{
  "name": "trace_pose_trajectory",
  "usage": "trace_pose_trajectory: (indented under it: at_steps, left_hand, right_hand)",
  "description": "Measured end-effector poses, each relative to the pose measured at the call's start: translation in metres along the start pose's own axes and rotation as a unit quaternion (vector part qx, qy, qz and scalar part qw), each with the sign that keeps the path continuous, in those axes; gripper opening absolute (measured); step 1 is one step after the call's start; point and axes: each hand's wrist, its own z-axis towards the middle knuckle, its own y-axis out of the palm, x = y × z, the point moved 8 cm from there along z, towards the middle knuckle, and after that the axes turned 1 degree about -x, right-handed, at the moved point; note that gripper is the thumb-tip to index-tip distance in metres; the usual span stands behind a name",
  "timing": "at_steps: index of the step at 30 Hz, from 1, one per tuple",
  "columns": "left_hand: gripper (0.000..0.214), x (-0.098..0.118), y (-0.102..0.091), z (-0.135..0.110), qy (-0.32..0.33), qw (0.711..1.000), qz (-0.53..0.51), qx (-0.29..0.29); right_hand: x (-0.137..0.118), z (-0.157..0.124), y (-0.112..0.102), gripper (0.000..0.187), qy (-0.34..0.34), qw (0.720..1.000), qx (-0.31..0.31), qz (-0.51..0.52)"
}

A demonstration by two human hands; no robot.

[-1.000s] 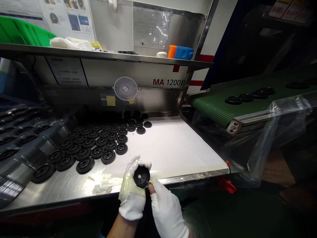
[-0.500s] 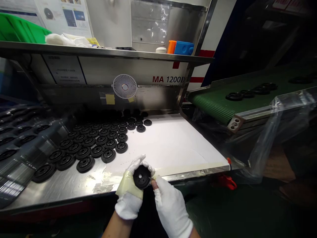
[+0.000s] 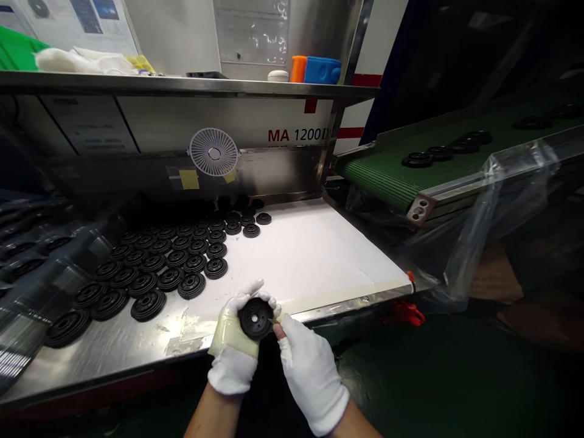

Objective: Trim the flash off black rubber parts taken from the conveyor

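My left hand (image 3: 233,347), in a white glove with yellowish tape round the palm, is closed round a black round ribbed part (image 3: 256,318) held at the front edge of the steel bench (image 3: 114,359). My right hand (image 3: 310,377), also gloved, pinches a small thin tool whose tip touches the part's right rim; the tool is too small to name. Several matching black round parts (image 3: 159,267) lie in rows on the bench to the left of my hands.
A white sheet (image 3: 314,255) covers the bench's right half. A green conveyor (image 3: 387,179) at the right carries more black parts. A small white fan (image 3: 213,152) hangs on the back panel. The shelf above holds orange and blue blocks (image 3: 317,70). Clear trays (image 3: 31,255) sit left.
The view has shifted right and slightly down, so everything sits further left and higher in the picture. My hands keep the same hold on the part and tool.
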Motion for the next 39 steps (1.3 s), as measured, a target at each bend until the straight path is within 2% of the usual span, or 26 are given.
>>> trace_pose_trajectory:
  at_steps: [5,7,9,12,14,16,19,24,27,30,33,39]
  left_hand:
    - [0.007,-0.003,-0.004,0.01,0.035,0.998,-0.055,0.027]
    - [0.01,0.0,-0.007,0.009,0.069,0.996,-0.047,0.043]
    - [0.022,0.003,-0.007,0.005,0.08,0.995,-0.017,0.05]
    - [0.038,0.0,-0.001,-0.003,0.028,0.999,0.03,0.022]
    - [0.035,-0.001,0.001,-0.005,0.013,0.999,0.033,0.011]
    - [0.027,0.002,0.0,-0.003,0.028,0.999,0.026,0.017]
    - [0.018,0.001,-0.003,0.005,0.04,0.999,0.024,0.02]
    - [0.03,0.013,-0.003,0.002,0.117,0.991,0.054,0.018]
    - [0.036,0.011,0.003,-0.005,0.077,0.995,0.069,0.008]
    - [0.032,0.009,0.01,-0.01,0.053,0.997,0.065,0.0]
    - [0.026,0.01,0.01,-0.007,0.086,0.994,0.068,0.02]
    - [0.031,0.016,0.003,-0.006,0.157,0.984,0.071,0.052]
  right_hand:
    - [-0.007,-0.006,0.007,0.024,0.008,1.0,-0.021,-0.004]
    - [-0.013,-0.007,0.009,0.025,0.004,1.0,-0.026,0.006]
    - [-0.014,-0.006,0.007,0.026,-0.003,1.0,-0.026,0.016]
    - [-0.007,-0.002,0.002,0.024,-0.003,1.0,-0.015,0.012]
    - [0.002,-0.001,0.0,0.023,0.01,1.0,-0.007,0.003]
    - [0.005,-0.002,0.002,0.023,0.019,1.0,-0.01,-0.001]
    - [-0.002,-0.006,0.007,0.023,0.018,0.999,-0.029,0.007]
    - [-0.019,-0.006,0.005,0.021,0.004,0.999,-0.032,0.034]
    - [-0.015,-0.002,-0.003,0.024,0.001,0.999,-0.016,0.03]
    - [-0.004,0.0,-0.007,0.023,0.014,1.0,-0.005,0.018]
    - [-0.001,-0.002,-0.006,0.021,0.029,0.999,-0.004,0.017]
    - [-0.021,-0.006,0.0,0.019,0.008,0.999,-0.026,0.039]
